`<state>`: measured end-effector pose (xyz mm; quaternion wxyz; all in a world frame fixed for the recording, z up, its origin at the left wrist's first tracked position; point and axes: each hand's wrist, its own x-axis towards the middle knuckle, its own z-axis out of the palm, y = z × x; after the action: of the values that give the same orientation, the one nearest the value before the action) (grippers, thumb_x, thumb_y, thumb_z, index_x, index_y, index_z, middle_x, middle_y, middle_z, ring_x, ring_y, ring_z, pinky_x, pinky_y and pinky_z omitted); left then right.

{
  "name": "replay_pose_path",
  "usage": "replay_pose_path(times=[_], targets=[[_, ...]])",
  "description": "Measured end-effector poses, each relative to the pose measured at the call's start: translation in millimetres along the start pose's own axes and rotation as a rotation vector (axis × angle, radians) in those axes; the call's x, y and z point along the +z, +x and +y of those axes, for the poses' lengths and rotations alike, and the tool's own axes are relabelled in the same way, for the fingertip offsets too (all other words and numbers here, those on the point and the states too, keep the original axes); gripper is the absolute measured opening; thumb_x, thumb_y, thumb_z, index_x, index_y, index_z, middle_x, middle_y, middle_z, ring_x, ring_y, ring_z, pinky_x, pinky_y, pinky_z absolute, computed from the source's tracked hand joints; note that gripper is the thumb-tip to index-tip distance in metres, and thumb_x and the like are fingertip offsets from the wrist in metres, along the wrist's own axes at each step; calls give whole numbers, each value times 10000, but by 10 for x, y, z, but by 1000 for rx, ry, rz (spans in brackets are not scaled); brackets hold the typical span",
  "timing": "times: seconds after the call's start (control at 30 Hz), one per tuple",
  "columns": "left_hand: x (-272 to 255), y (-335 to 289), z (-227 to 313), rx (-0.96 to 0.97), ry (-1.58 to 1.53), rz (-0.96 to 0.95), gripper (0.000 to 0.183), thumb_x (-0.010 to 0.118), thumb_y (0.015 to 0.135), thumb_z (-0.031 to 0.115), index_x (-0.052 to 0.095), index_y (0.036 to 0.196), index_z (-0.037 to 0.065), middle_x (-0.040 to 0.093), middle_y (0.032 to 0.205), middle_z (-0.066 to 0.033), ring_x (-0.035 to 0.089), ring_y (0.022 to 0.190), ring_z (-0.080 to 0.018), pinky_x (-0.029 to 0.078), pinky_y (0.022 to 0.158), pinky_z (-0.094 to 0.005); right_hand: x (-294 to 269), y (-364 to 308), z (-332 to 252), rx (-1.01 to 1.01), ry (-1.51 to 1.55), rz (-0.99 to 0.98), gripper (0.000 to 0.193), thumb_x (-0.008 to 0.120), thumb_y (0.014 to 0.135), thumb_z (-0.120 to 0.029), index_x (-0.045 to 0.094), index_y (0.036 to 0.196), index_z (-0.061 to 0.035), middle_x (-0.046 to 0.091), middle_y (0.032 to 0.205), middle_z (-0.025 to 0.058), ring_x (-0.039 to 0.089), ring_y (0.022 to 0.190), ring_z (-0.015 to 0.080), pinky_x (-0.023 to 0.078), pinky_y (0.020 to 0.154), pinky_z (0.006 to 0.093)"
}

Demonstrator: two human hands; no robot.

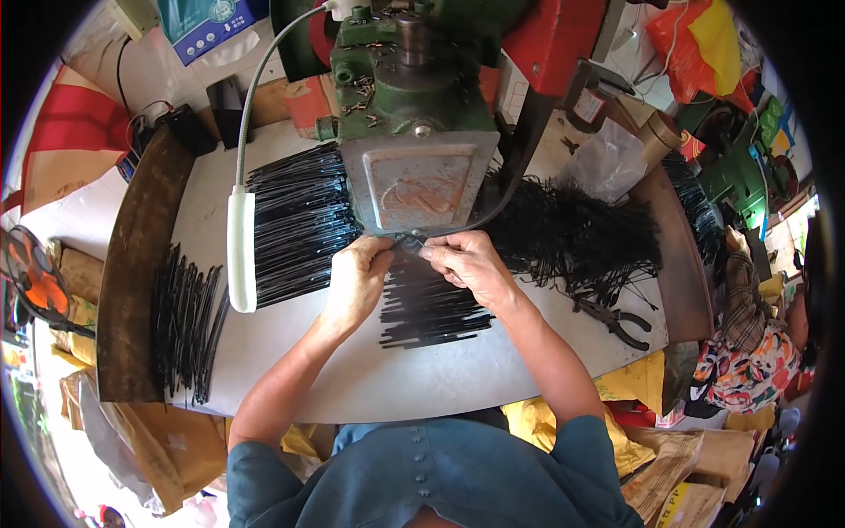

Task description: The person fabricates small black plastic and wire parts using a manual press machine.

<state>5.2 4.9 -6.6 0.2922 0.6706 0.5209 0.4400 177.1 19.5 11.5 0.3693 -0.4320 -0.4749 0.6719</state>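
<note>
My left hand (358, 275) and my right hand (476, 268) meet at the lower front of a green press machine (418, 180). Both are closed, thumb against fingers, around a small dark piece at the machine's base; its kind is too small to make out. Just below and between them lies a row of thin black strips (433, 310) on the pale tabletop. Left of the machine is a thick, combed stack of similar strips (304, 224). On its right side spreads a tangled heap of black strips (576, 229).
A white lamp (241, 255) on a flexible neck hangs at the left. Another strip bundle (187, 326) lies by the curved left table wall (132, 290). Pliers (620, 322) rest at the right, below a clear plastic bag (607, 163). Another person (748, 352) sits at far right.
</note>
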Motion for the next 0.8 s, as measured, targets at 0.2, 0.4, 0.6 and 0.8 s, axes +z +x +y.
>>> replay_pose_path(times=[0.2, 0.4, 0.6, 0.8], targets=[[-24, 9, 1, 24, 31, -10, 152, 532, 699, -19, 576, 843, -43, 579, 779, -153, 574, 683, -255, 443, 622, -291, 2, 9, 10, 4, 3, -10, 89, 559, 767, -82, 565, 750, 5, 414, 552, -47, 327, 450, 2, 230, 372, 146], [-20, 13, -5, 12, 44, -18, 155, 535, 697, -19, 579, 845, -38, 581, 773, -152, 579, 682, -256, 445, 618, -293, 0, 19, -3, -1, -14, -9, 75, 543, 768, -56, 552, 721, 2, 418, 550, -44, 329, 453, 6, 236, 377, 150], [-3, 28, -40, 65, 113, -22, 142, 554, 708, -9, 578, 847, -26, 573, 729, -117, 559, 640, -192, 431, 596, -252, -8, 41, 16, 12, 17, -5, 77, 547, 765, -63, 552, 717, -3, 426, 549, -38, 340, 447, 13, 240, 376, 152], [-21, -23, 18, 342, 570, -13, 195, 545, 702, 25, 544, 897, 8, 556, 789, -142, 559, 661, -305, 454, 570, -350, 2, 28, 13, 48, 17, 3, 79, 549, 764, -64, 553, 715, -2, 432, 554, -31, 338, 437, 16, 232, 363, 156]])
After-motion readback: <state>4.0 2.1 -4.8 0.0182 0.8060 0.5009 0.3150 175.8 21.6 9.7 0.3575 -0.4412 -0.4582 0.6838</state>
